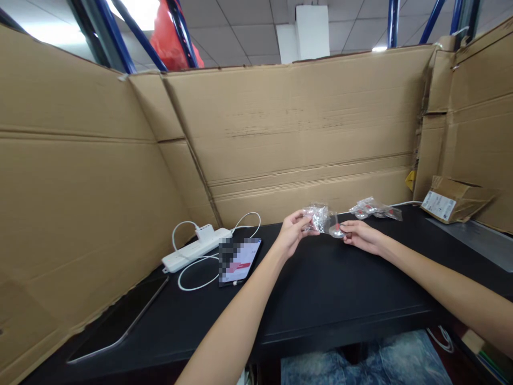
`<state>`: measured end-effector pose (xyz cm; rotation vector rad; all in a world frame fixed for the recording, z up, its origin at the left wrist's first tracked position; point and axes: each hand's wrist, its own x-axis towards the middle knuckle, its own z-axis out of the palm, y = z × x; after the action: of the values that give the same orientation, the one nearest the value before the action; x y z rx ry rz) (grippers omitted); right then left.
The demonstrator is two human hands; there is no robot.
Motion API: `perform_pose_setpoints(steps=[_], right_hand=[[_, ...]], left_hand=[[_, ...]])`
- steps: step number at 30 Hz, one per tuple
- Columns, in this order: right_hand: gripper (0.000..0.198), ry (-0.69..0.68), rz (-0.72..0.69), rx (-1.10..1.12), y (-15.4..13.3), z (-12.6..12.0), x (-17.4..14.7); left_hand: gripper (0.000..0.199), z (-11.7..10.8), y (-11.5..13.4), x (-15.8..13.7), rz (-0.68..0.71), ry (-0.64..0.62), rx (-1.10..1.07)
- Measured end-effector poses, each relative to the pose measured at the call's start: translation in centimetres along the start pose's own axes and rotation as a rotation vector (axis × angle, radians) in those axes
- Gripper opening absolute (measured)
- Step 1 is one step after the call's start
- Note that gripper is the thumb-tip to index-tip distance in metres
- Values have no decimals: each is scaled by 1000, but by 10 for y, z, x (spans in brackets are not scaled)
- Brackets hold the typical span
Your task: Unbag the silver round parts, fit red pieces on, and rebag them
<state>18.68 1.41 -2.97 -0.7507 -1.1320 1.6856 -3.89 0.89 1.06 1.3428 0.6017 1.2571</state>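
Note:
My left hand (295, 231) pinches a crumpled clear plastic bag (320, 216) above the black table. Close beside it, my right hand (360, 235) grips a small round clear disc with a red mark (336, 231), perhaps a suction cup, by its edge. The disc is at the bag's right side; I cannot tell whether it is inside or outside the plastic. Behind my right hand lie more clear bags (374, 207) holding several similar round pieces with red spots.
A white power strip (196, 249) with a charger and looping cable lies left, next to a lit phone (242, 262). A dark tablet (120, 321) rests at the front left. An opened cardboard box (457, 199) and a flat clear sheet (476, 243) sit right. Cardboard walls (296, 128) surround the table.

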Motion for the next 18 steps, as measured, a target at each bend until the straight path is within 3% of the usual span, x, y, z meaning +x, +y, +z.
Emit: perform_pose_setpoints(steps=[5, 8, 10, 12, 14, 16, 18], right_hand=[[11, -7, 2, 61, -2, -3, 1], [11, 39, 25, 102, -5, -6, 2], [8, 114, 61, 116, -7, -6, 2], [4, 153, 82, 117, -8, -5, 1], [5, 155, 81, 105, -9, -2, 0], [5, 155, 66, 86, -9, 0, -1], [5, 161, 55, 71, -8, 1, -1]], left_hand=[[19, -11, 0, 6, 29, 241, 116], [11, -21, 4, 5, 166, 411, 507], [13, -24, 8, 1, 311, 424, 884], [22, -22, 10, -4, 409, 348, 1180], [26, -16, 11, -10, 400, 194, 1369], [20, -7, 8, -14, 262, 4, 1485], [9, 1, 3, -17, 133, -105, 1529]])
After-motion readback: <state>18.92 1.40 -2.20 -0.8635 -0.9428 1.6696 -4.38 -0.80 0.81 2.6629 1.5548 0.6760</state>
